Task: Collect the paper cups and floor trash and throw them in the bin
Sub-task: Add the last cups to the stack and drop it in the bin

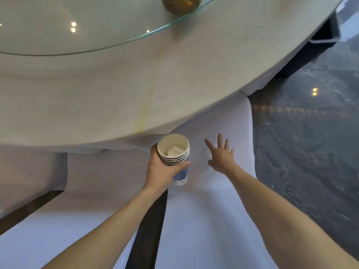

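Observation:
My left hand (161, 169) grips a stack of several nested paper cups (174, 152), cream inside with a blue and white outer wall. A crumpled white tissue lies inside the top cup. My right hand (220, 155) is spread flat with fingers apart, just right of the cups, over the white seat of a covered chair (223, 200). A small white scrap (206, 151) may lie on the seat by my right thumb, too faint to be sure. No bin is in view.
A big round table (136, 84) with a pale cloth and a glass turntable (97, 22) fills the upper view; a brass bowl (180, 4) stands on the glass. More white-covered chairs sit at left. Dark marble floor (310, 133) lies at right.

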`<state>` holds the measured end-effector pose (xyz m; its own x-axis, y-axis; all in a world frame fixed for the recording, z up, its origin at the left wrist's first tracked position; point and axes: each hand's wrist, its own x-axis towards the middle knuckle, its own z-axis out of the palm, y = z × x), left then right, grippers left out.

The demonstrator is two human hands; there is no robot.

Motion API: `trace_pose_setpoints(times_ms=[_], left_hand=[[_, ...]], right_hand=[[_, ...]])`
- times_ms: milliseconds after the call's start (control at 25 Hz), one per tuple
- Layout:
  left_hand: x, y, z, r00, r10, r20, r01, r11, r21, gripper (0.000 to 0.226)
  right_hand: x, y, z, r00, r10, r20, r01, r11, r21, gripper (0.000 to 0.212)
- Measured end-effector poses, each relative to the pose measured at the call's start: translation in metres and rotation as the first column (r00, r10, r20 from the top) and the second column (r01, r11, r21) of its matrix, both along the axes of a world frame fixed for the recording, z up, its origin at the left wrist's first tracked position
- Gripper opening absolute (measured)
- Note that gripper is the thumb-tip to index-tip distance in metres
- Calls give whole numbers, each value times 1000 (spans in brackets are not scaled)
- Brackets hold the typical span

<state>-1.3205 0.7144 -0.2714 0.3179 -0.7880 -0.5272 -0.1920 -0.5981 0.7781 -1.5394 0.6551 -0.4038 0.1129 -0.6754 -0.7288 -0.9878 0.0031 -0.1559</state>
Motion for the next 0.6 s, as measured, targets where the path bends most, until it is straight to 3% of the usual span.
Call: trace_pose_setpoints(times_ms=[80, 160, 280, 440, 600], left_hand=[[0, 0, -9, 1000, 0, -4, 0, 1000, -10, 88], [-1, -1, -12, 1000, -10, -10, 9, 1000, -16, 90], [-7, 2, 1, 998, -64, -11, 64, 998, -22, 91], [-18, 6, 43, 972, -234, 2, 234, 972, -16, 86], [-35, -1, 104, 912, -405, 72, 410, 909, -78, 83]], right_hand=[[2, 12, -14, 1000, 5, 10, -6, 997, 74, 79], [-2, 26, -17, 999, 24, 39, -27, 995, 91, 52], [-11, 39, 6, 997, -12, 75, 3, 994, 108, 25], [-22, 25, 97, 931, -302, 207, 303, 953, 27, 19], [-33, 2, 228, 713, -486, 505, 616, 778, -121, 14]])
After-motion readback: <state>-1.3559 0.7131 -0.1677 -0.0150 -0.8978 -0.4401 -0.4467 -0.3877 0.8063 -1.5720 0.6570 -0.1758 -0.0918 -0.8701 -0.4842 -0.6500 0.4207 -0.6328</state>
